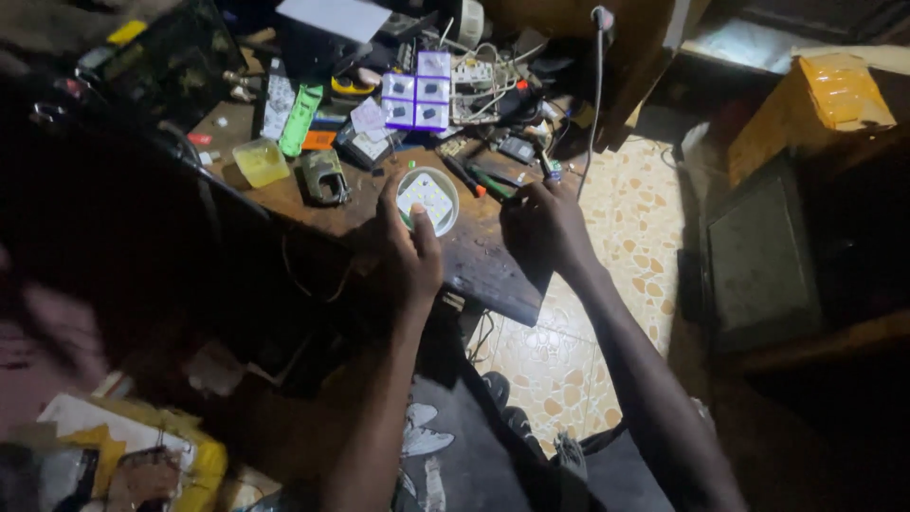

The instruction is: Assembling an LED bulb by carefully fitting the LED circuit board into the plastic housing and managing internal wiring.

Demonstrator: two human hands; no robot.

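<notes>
While the left hand (pixel 409 248) curls its fingers round a small round white lamp part (pixel 427 200) to keep it steady on the crowded wooden counter (pixel 483 261), the right hand (pixel 542 223) beside it pinches a thin dark tool (pixel 548 166).

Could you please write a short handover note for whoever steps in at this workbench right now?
Left hand: grips the round white LED disc at its near rim, on the wooden bench.
Right hand: closed around a thin tool, hard to make out, by the red and green screwdrivers.
Done: disc lies face up, LEDs exposed.
Left: cannot tell; no work on the disc is visible.
</notes>
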